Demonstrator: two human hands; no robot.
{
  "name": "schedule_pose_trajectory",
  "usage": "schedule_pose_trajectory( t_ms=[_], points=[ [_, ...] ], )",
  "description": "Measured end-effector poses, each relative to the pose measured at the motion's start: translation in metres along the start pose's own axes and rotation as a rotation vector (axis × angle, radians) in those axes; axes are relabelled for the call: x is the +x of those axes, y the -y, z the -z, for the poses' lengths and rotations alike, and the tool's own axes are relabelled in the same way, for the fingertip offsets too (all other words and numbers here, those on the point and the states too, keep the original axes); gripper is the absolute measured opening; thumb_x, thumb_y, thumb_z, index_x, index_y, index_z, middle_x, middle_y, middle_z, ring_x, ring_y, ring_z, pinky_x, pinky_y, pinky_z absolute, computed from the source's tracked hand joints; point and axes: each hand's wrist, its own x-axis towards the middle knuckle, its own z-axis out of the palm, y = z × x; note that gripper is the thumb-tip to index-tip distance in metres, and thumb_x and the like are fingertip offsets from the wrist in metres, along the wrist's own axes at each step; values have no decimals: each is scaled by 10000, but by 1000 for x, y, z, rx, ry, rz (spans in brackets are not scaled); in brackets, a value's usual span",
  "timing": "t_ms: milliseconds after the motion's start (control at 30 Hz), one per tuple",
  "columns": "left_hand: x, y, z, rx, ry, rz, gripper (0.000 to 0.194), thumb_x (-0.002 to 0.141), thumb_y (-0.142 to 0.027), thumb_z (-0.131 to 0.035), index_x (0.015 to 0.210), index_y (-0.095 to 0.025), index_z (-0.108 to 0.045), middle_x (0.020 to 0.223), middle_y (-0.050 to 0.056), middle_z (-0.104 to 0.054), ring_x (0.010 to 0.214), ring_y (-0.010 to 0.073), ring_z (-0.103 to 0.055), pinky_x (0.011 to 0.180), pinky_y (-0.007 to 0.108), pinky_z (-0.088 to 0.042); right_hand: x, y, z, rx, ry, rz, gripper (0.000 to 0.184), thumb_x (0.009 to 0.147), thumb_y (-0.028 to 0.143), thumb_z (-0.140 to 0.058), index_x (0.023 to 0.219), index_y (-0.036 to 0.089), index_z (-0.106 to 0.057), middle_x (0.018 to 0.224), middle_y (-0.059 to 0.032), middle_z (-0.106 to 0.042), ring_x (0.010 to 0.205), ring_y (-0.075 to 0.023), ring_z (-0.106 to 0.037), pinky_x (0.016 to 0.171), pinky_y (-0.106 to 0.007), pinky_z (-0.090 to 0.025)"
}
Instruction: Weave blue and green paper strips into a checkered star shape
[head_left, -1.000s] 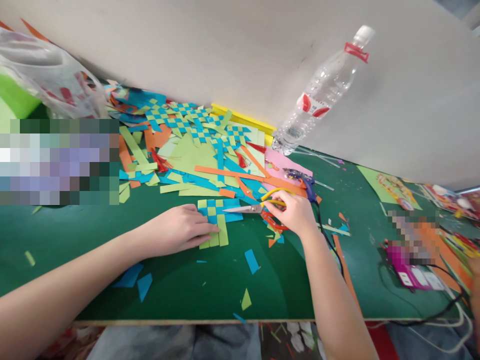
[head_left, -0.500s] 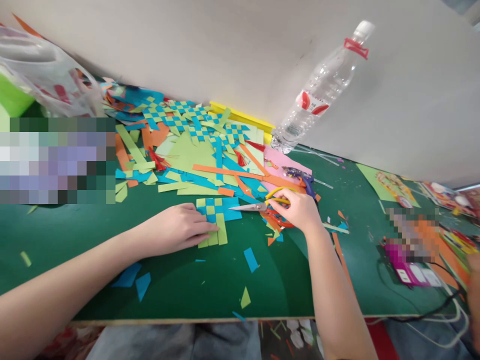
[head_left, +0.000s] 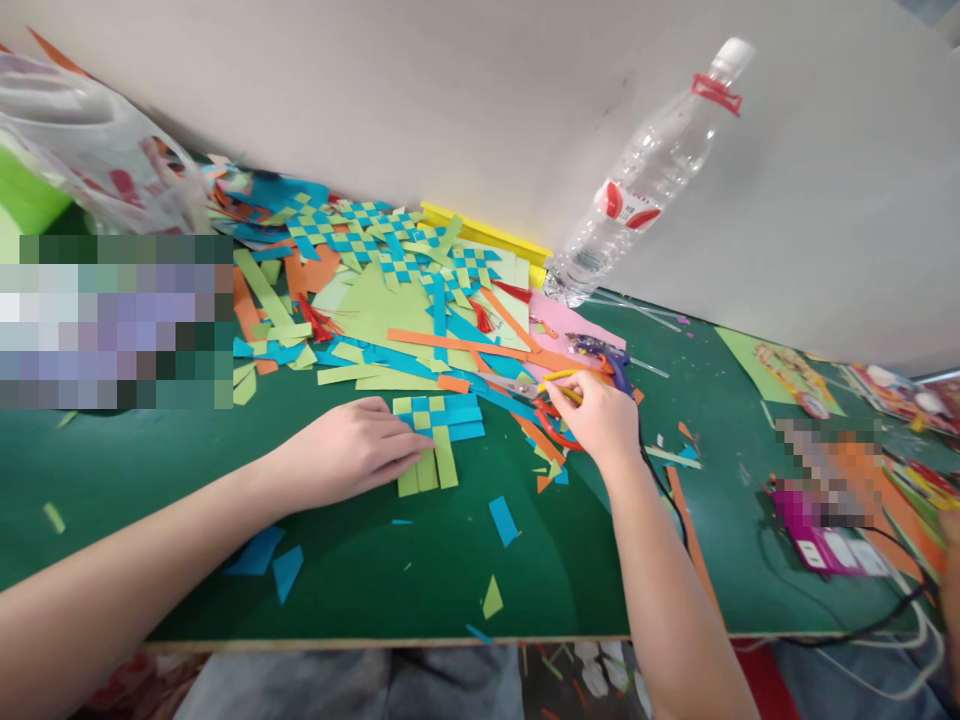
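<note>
My left hand [head_left: 367, 445] rests on the left side of a woven blue and green paper piece [head_left: 427, 412], fingers stretched across its loose green strips and its thumb hidden. Blue strip ends [head_left: 466, 415] stick out at the piece's right edge. In my right hand [head_left: 604, 415] is a pair of yellow-handled scissors [head_left: 525, 388], gripped by the handle. Their blades point left, above and to the right of the woven piece and apart from it. Beneath that hand lie red-orange handles [head_left: 553, 430], partly covered.
Finished-looking woven pieces [head_left: 352, 240] and loose strips pile up at the back. A tilted clear bottle [head_left: 637, 190] stands by the wall. Blue-handled scissors [head_left: 619, 368] lie at right, beyond a magenta object [head_left: 799, 525] with cables. A plastic bag [head_left: 112, 150] is at left.
The scissors have drawn back from the woven piece, up and to the right, with my right hand. My left hand has shifted slightly left and down on the strips.
</note>
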Motion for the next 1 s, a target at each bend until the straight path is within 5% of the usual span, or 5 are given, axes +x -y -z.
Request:
schedule_pose_trajectory(
  t_ms=[567,1000],
  points=[
    [-1,1,-1,-9,101,-38,234,922,-213,-444,1070,-211,-625,823,29,-701,677,156,-615,714,322,-437,1,6,2,8,283,-81,279,838,466,-496,858,230,-643,780,-24,-728,746,-198,-681,569,-251,-394],
    [0,-1,1,-12,97,-4,243,928,-226,-429,1056,-228,-635,804,19,-706,668,153,-623,716,325,-445,2,6,5,24,309,-60,280,838,464,-492,847,233,-651,781,-15,-723,694,-184,-666,534,-247,-368]
  ],
)
